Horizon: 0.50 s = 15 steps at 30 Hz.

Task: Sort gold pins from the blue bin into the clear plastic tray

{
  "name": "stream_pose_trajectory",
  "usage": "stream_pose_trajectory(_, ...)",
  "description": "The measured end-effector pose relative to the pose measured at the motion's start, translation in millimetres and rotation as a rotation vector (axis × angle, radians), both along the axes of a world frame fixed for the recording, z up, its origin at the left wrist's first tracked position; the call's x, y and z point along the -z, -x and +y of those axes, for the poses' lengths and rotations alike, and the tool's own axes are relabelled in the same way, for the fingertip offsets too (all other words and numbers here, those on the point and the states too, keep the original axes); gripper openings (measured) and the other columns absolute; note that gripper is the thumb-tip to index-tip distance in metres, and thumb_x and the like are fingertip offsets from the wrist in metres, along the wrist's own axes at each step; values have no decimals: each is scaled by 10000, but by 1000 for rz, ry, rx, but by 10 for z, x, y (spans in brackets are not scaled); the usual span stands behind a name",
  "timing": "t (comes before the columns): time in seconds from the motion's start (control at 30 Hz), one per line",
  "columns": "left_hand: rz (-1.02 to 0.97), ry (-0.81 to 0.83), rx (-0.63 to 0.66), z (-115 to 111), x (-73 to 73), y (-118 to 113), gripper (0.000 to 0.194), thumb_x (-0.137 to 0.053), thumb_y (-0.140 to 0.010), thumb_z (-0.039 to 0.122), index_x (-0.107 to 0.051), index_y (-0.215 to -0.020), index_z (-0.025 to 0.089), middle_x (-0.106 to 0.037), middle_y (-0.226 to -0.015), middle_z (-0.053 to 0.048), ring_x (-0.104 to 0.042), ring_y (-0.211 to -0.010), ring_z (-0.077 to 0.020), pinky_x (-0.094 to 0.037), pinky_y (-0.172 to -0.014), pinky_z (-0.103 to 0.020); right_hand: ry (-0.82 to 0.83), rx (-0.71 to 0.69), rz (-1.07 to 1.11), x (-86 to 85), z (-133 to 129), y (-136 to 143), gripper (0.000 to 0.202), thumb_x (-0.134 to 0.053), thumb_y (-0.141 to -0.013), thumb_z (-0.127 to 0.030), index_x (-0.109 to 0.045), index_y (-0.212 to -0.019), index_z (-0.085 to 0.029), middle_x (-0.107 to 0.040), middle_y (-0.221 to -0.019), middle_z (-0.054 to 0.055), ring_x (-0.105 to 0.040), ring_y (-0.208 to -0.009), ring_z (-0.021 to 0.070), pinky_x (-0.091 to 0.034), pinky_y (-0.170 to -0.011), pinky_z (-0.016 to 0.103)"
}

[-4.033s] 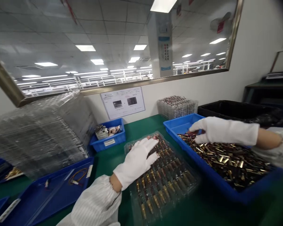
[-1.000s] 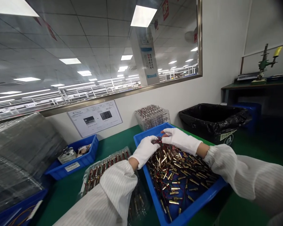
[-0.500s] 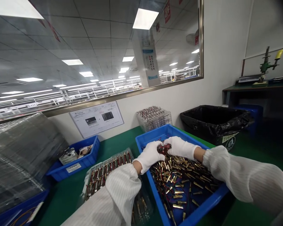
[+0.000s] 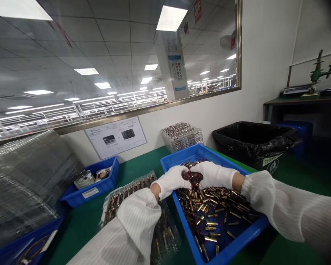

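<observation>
Both hands wear white gloves and are over the far part of a large blue bin (image 4: 183, 219). A bunch of wired brass parts (image 4: 193, 177), with tangled red and dark wires, sits between them. My left hand (image 4: 174, 181) closes its fingers round the bunch from the left. On the other side, my right hand (image 4: 213, 174) grips it too, fingertips partly hidden. Beneath lie many loose brass cylinders (image 4: 209, 222) with thin wires. Left of the bin, a clear plastic tray (image 4: 132, 184) holds rows of similar parts, partly covered by my left sleeve.
Stacked clear trays (image 4: 182, 137) of parts stand against the wall. A black-lined trash bin (image 4: 253, 147) is at the right. To the left are a small blue bin (image 4: 92, 191) with packets and a wrapped stack (image 4: 24, 184). A paper sheet (image 4: 116, 138) hangs on the wall.
The bunch of wired brass parts has shifted slightly and sits lower between my hands. Both hands keep hold of it. The whole view has moved a little.
</observation>
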<state>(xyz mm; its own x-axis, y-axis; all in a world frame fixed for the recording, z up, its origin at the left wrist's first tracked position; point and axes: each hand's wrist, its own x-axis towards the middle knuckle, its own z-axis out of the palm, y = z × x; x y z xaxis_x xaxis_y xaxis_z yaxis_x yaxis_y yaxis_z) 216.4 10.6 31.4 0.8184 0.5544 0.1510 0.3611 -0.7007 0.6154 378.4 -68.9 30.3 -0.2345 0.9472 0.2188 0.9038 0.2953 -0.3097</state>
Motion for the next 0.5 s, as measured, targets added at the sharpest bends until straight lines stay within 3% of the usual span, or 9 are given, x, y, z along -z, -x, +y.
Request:
stream_pose_trajectory(0.1,-12,-79,-15,-58,-27,-19,146,-589,-521,171,-585,-663,136,-538,-606,27,-473,-575,-105,-364,-524,-209,-54,28,69,-40,-13,56,191,-486,-614,-227,-616,-754,-215,-611,-706,-7,-533,-641,141,-368,-606,223)
stream_pose_trajectory(0.33,-95,-178,10,-117,-267,-124,132,-489,-557,91,-574,-633,157,-541,-612,37,-458,-593,-95,-347,-569,-214,-61,69,173,-194,-61,-26,275,-363,-679,-148,-586,-839,-164,-596,-717,0,-518,-633,115,-379,-562,186)
stream_pose_trajectory(0.4,-102,-128,51,-102,-249,-134,207,-479,-553,70,-588,-701,165,-565,-663,29,-483,-632,-102,-362,-605,-217,-1,81,155,-178,-64,-42,314,-400,-640,-114,-588,-878,-192,-609,-743,-7,-524,-639,119,-381,-593,193)
stream_pose_trajectory(0.5,-127,108,12,-73,-192,-91,420,-507,-537,54,-541,-938,171,-590,-834,-10,-519,-730,-124,-388,-671,-232,80,136,113,-150,-72,-91,431,-454,-594,-107,-541,-1002,-215,-616,-801,2,-534,-650,132,-383,-603,204)
